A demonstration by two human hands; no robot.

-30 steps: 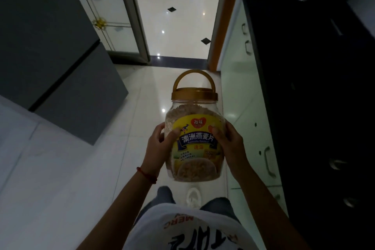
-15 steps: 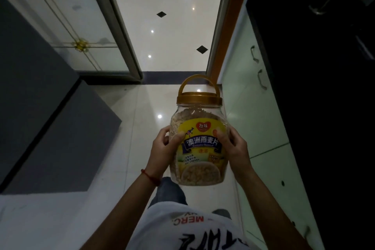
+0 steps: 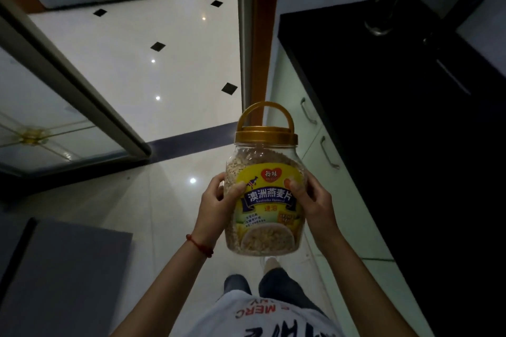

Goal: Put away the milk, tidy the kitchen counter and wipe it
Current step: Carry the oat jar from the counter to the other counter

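Observation:
A clear plastic oatmeal jar [image 3: 264,200] with a gold lid, a gold carry handle and a yellow label is held upright in front of my body, above the floor. My left hand [image 3: 215,209] grips its left side, thumb on the label. My right hand [image 3: 315,206] grips its right side, thumb on the label too. The black kitchen counter [image 3: 397,131] runs along the right, dark and hard to read. No milk is visible.
Pale cabinet doors [image 3: 315,131] with metal handles sit under the counter. A metal utensil holder [image 3: 388,11] stands at the counter's far end. An open doorway [image 3: 169,63] with a sliding glass door lies ahead. A grey appliance [image 3: 63,276] stands at the lower left.
My view has moved forward toward the doorway; the grey appliance slid back to the lower left and the counter's end came nearer. Both hands keep the same grip on the jar.

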